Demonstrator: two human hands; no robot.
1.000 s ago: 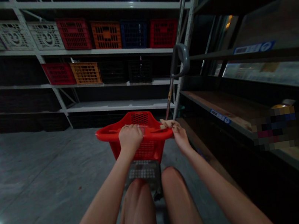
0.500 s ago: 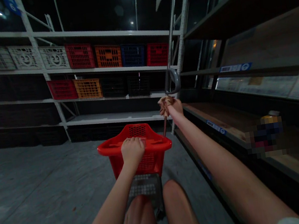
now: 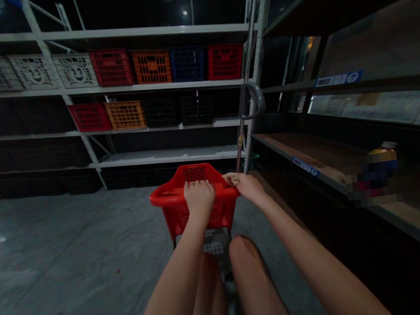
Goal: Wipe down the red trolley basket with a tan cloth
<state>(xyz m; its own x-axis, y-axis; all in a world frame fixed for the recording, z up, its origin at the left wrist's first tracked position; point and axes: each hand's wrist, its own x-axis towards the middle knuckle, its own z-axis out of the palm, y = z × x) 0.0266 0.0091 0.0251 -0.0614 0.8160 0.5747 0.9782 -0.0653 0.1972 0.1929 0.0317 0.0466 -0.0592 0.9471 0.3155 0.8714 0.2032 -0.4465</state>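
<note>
A red plastic shopping cart (image 3: 179, 199) stands in front of my knees, its perforated basket facing me. My left hand (image 3: 200, 195) is closed over the near rim of the cart, a ring on one finger. At the rim's right corner is my right hand (image 3: 243, 184), fingers curled at the edge and partly hidden. Past the right hand leans a thin pole (image 3: 240, 145) with a grey looped handle (image 3: 255, 100), apart from both hands.
White racks (image 3: 143, 30) ahead hold red, orange, blue, white and black crates. Wooden shelving (image 3: 283, 146) runs close along my right, with a blurred-out item (image 3: 374, 175) on it. Grey concrete floor (image 3: 70, 252) stretches to the left.
My right hand has let go of the pole and come down and back to the cart's right corner. The left hand stays on the rim. The view has shifted slightly.
</note>
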